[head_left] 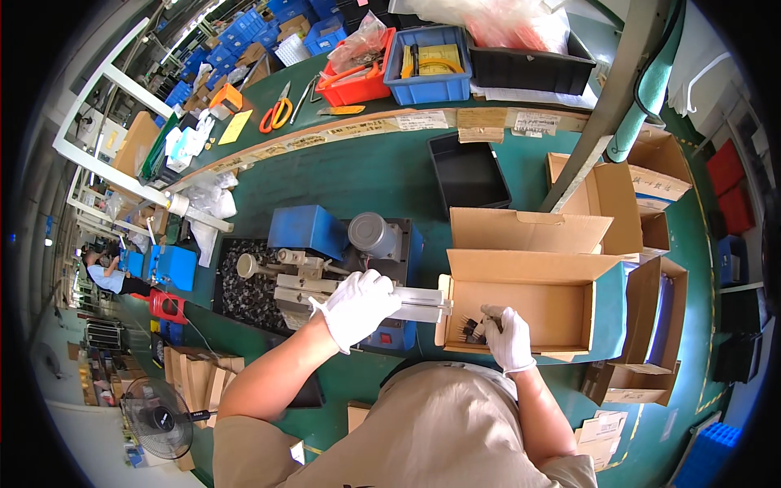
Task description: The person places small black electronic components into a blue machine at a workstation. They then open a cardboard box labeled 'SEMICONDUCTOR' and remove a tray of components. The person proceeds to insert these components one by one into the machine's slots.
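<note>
Both hands wear white gloves. My left hand [362, 307] lies curled over the metal rail [419, 304] of a small bench machine, its fingers bent round the rail's upper side. The machine has a blue housing [306, 231] and a grey cylindrical motor [374, 235]. My right hand [508, 338] is closed, thumb and fingers together, at the near left corner of an open cardboard box [521, 313]. Small black parts with thin metal legs [472, 328] show at its fingertips, just past the rail's end. How many it grips is hidden.
A tray of black loose pieces [248, 289] sits left of the machine. Behind stand an empty black tray [468, 172] and a shelf with red [358, 69] and blue bins [427, 65]. More cartons [651, 317] and a metal post [578, 175] are at right; a fan [159, 416] stands lower left.
</note>
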Demonstrator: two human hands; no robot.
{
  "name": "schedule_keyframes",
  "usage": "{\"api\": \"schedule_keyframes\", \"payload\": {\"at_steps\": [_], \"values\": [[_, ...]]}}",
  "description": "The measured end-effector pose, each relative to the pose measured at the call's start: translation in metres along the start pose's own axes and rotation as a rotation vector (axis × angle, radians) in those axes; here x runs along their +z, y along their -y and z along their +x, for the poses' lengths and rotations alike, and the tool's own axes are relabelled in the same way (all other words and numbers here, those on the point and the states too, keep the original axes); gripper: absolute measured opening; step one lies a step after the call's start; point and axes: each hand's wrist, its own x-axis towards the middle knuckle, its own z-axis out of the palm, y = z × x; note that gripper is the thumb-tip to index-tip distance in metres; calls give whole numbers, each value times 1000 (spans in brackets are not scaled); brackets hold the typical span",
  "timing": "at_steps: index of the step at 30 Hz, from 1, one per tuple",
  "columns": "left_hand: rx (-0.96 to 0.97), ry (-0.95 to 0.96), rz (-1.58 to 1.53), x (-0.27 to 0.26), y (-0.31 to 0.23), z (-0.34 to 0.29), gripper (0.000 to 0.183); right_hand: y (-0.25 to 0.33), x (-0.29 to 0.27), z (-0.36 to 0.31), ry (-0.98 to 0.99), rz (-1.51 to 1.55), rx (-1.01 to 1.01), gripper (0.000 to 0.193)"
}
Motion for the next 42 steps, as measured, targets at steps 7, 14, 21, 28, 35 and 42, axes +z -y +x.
{"api": "schedule_keyframes", "payload": {"at_steps": [7,14,21,28,35,42], "values": [[-58,90,51,3,-6,11,16,30,1,17,-18,17,-211,20],[-185,-170,-131,-43,-12,8,36,51,9,37,54,-56,-384,28],[-142,105,-949,2,-66,-28,30,60,22,40,99,-200,-533,32],[-503,344,-874,111,-75,-25,52,67,22,43,11,-239,-557,33],[-473,72,-848,181,-81,-8,69,-24,2,44,250,-555,47,22],[-558,148,-1268,110,-80,22,75,10,42,36,414,-818,164,31]]}}
